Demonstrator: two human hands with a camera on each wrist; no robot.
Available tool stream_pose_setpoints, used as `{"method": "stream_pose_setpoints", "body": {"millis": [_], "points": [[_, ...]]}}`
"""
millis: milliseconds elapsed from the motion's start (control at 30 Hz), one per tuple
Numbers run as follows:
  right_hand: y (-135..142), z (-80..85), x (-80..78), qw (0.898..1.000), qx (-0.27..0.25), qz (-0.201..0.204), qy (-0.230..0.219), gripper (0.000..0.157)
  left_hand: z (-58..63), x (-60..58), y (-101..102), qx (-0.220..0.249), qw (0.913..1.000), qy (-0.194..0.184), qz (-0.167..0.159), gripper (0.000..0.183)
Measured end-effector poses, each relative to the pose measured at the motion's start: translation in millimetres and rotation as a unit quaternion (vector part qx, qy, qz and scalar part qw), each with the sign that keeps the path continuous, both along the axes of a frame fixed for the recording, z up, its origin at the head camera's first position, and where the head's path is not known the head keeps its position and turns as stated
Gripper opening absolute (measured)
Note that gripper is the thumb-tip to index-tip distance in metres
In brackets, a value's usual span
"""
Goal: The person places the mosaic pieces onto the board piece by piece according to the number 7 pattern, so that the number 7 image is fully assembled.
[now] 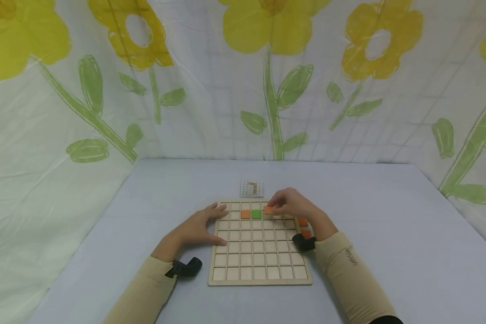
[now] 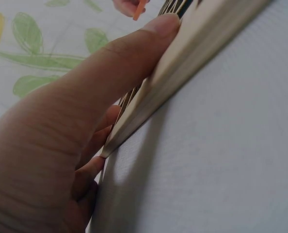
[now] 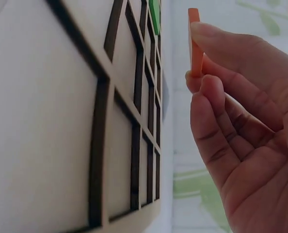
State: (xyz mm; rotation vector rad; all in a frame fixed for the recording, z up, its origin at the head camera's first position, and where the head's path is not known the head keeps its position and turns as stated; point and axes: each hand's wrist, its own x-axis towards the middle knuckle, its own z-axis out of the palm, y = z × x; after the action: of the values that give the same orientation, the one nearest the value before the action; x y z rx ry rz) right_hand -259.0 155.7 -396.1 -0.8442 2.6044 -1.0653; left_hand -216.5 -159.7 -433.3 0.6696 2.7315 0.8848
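Note:
A wooden grid board (image 1: pixel 260 283) with square cells lies flat in front of me. My left hand (image 1: pixel 196 228) rests at its left edge, fingers spread; in the left wrist view the thumb (image 2: pixel 134 48) lies along the board's rim. Between thumb and fingertips my right hand (image 1: pixel 293 203) pinches an orange square tile (image 3: pixel 196 48). The right wrist view shows that tile raised off the board and seen on edge. In the board's upper part an orange tile (image 1: pixel 245 214) and a green tile (image 1: pixel 256 214) sit side by side in cells, left of the held one.
Just beyond the board lies a small card (image 1: pixel 251 188) printed with a grid. More orange tiles (image 1: pixel 303 222) are on the table by the board's right edge, partly hidden by my right arm. A flower-printed curtain (image 1: pixel 210 126) hangs behind the white table (image 1: pixel 105 261).

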Motion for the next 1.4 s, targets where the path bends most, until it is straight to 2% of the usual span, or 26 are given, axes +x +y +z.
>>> {"method": "stream_pose_setpoints", "body": {"millis": [367, 833, 1400], "points": [[-8.7, -10.7, -1.3, 0.999, 0.005, -0.023, -0.043, 0.021, 0.6, 0.2, 1.3, 0.0, 1.0, -0.002, 0.004, 0.093], [-7.3, -10.5, 3.8, 0.999, 0.005, -0.026, -0.04, 0.023, -1.1, -0.3, 0.2, -0.002, 1.0, 0.0, 0.003, 0.093], [-8.0, -12.2, 2.0, 0.998, 0.009, -0.041, -0.053, 0.023, -1.2, -1.3, 1.1, -0.001, 1.0, -0.004, 0.004, 0.094]]}}
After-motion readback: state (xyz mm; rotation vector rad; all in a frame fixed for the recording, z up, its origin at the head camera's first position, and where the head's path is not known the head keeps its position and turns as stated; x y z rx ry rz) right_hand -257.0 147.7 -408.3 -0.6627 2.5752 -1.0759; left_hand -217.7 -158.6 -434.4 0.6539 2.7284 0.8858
